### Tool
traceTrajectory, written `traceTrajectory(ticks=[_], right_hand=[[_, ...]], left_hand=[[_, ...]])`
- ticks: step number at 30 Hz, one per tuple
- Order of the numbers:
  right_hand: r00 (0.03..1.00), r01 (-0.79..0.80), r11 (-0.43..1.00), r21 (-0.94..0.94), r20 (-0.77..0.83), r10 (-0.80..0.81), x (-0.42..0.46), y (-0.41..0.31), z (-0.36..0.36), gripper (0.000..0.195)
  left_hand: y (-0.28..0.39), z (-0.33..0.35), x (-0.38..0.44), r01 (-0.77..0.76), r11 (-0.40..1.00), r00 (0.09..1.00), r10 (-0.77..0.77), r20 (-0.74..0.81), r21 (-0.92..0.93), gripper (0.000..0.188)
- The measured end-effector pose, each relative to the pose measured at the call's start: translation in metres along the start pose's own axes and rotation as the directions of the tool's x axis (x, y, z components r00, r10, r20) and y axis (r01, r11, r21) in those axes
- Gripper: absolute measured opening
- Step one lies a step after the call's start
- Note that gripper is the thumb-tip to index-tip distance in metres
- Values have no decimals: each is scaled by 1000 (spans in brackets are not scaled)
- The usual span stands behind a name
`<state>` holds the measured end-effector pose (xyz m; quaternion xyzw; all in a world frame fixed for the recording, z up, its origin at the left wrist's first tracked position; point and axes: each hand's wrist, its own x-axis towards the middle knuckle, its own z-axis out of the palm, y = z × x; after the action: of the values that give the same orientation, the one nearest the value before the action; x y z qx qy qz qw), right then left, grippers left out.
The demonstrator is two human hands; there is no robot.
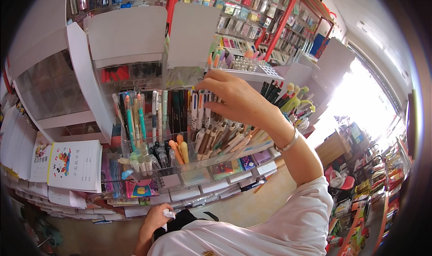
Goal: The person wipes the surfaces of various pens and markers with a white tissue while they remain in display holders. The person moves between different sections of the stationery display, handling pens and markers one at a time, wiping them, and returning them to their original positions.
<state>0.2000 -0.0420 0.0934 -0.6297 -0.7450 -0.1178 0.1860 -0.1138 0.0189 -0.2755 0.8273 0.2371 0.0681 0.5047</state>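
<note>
My right hand (233, 96) reaches over a clear acrylic pen display (206, 163). Its thumb and fingers are apart, just above the white multi-colour ballpoint pens (194, 109), and no pen is plainly gripped. Below it, brown-and-white click pens (211, 139) lean in the front row. Further left stand teal pens with orange tops (130, 119), a cluster of black-capped pens (163, 151) and orange carrot-like pens (175, 151). Down by my body, my left hand (157, 217) is closed around a crumpled white tissue (169, 214).
Stacked exercise books (75, 165) lie on the left of the counter. Notebooks (226, 168) fill the shelf below the pens. White panels (130, 33) rise behind. A red-framed rack (281, 21) holds packaged goods. Shelves of goods (357, 219) and a red stool (341, 181) are on the right.
</note>
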Motion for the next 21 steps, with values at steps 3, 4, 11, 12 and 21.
traceTrajectory(ticks=[3,4,11,12,21], right_hand=[[998,-52,999,-7,19,52,5,6,11,27],[998,-63,998,1,31,63,6,8,10,27],[998,-41,999,20,-56,42,3,10,-6,24],[995,-33,999,24,-97,36,2,10,-17,24],[988,-144,989,-43,49,146,-30,33,-36,12]], left_hand=[[5,1,3,-2,999,1000,2,13,-35,32],[6,2,3,5,999,1000,-4,13,-42,32],[5,4,-2,16,999,1000,-16,4,-28,28],[7,3,-2,20,1000,1000,-20,-2,-21,26],[5,6,4,21,1000,1000,-21,-1,17,29]])
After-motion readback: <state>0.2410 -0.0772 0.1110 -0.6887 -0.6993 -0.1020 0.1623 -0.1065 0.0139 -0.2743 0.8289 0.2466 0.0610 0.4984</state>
